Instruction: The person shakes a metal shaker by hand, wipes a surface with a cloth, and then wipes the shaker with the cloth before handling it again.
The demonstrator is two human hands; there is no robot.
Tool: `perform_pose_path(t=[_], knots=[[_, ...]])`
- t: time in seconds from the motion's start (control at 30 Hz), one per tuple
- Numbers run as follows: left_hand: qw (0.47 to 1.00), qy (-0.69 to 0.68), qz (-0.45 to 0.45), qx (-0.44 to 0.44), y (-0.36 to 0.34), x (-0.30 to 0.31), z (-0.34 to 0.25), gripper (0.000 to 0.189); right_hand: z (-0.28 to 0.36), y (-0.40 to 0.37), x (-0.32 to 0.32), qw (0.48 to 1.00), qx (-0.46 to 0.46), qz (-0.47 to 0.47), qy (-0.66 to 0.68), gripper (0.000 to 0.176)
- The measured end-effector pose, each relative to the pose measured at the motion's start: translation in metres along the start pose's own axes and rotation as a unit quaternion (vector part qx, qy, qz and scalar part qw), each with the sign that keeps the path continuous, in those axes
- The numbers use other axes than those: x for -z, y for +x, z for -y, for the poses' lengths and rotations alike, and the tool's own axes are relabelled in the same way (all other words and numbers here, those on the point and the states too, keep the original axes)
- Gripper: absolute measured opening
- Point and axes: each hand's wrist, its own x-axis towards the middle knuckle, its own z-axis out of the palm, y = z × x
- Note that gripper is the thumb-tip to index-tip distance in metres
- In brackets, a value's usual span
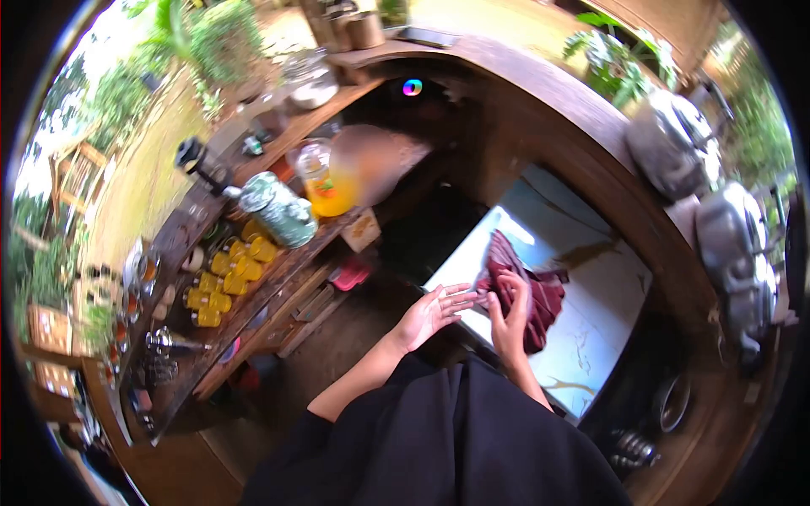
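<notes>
My left hand is open, palm turned up, with its fingers stretched toward the right. Its fingertips come close to the left edge of a dark red striped cloth. Over that cloth is my right hand, its fingers slightly bent and the thumb apart from them. Bunched and folded, the cloth lies on a white marble-patterned tabletop. Part of it is hidden behind my right hand.
On the wooden shelf at left stand several small glasses of yellow drink, a patterned green flask and a pitcher of orange drink. Metal pots line the ledge at right. A glass jar stands at the back.
</notes>
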Motion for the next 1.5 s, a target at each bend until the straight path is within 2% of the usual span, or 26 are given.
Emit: perform_pose_path(t=[0.03,0.1,0.2,0.4,0.43,0.47,0.5,0.53,0.6,0.63,0.7,0.77,0.83,0.87,0.9,0.97,1.27,1.33,1.43,1.5], knots=[[1.0,0.004,-0.021,-0.023,-0.013,0.01,-0.008,0.056,0.011,-0.001,-0.025,0.999,-0.012,0.043,0.018,0.035],[0.994,0.033,-0.071,-0.078,-0.037,0.028,-0.023,0.055,0.024,-0.002,-0.074,0.99,0.023,0.135,0.024,0.039],[0.98,0.004,-0.121,-0.16,-0.075,0.062,-0.041,0.054,0.055,0.001,-0.143,0.967,0.037,0.234,0.097,0.041],[0.913,-0.072,-0.221,-0.334,-0.163,0.105,-0.065,0.05,0.097,0.0,-0.244,0.905,0.114,0.389,0.129,0.041],[0.903,-0.079,-0.234,-0.352,-0.175,0.112,-0.063,0.05,0.102,-0.003,-0.258,0.89,0.126,0.419,0.126,0.041],[0.89,-0.091,-0.267,-0.358,-0.187,0.119,-0.061,0.051,0.107,-0.007,-0.271,0.88,0.116,0.435,0.152,0.03],[0.876,-0.104,-0.3,-0.364,-0.198,0.123,-0.059,0.053,0.107,-0.01,-0.284,0.867,0.122,0.457,0.157,0.03],[0.86,-0.114,-0.341,-0.362,-0.209,0.124,-0.059,0.055,0.102,-0.013,-0.297,0.857,0.103,0.47,0.185,0.022],[0.835,-0.127,-0.363,-0.394,-0.23,0.123,-0.056,0.056,0.099,-0.02,-0.32,0.84,0.077,0.486,0.227,0.009],[0.823,-0.132,-0.372,-0.409,-0.24,0.123,-0.055,0.057,0.109,-0.02,-0.327,0.835,0.031,0.512,0.201,0.01],[0.795,-0.139,-0.4,-0.435,-0.256,0.122,-0.048,0.058,0.108,-0.021,-0.351,0.808,0.108,0.538,0.216,0.012],[0.771,-0.128,-0.44,-0.442,-0.272,0.125,-0.048,0.058,0.112,-0.021,-0.371,0.781,0.103,0.569,0.234,0.013],[0.747,-0.122,-0.468,-0.457,-0.284,0.129,-0.049,0.057,0.121,-0.017,-0.388,0.746,0.141,0.607,0.237,0.015],[0.725,-0.121,-0.494,-0.464,-0.289,0.13,-0.05,0.056,0.129,-0.012,-0.392,0.739,0.114,0.632,0.205,0.019],[0.704,-0.122,-0.52,-0.468,-0.294,0.131,-0.051,0.055,0.133,-0.009,-0.401,0.73,0.118,0.64,0.21,0.019],[0.679,-0.136,-0.532,-0.488,-0.297,0.135,-0.054,0.053,0.138,-0.003,-0.418,0.71,0.188,0.644,0.213,0.022],[0.572,-0.15,-0.596,-0.544,-0.313,0.142,-0.065,0.049,0.156,-0.008,-0.473,0.659,0.208,0.687,0.225,0.019],[0.536,-0.114,-0.639,-0.539,-0.328,0.144,-0.063,0.045,0.162,-0.018,-0.484,0.652,0.176,0.699,0.234,0.019],[0.508,-0.096,-0.658,-0.547,-0.361,0.153,-0.063,0.043,0.167,-0.041,-0.511,0.641,0.138,0.713,0.25,0.019],[0.499,-0.072,-0.672,-0.542,-0.385,0.158,-0.066,0.042,0.184,-0.058,-0.523,0.639,0.149,0.71,0.253,0.019]])
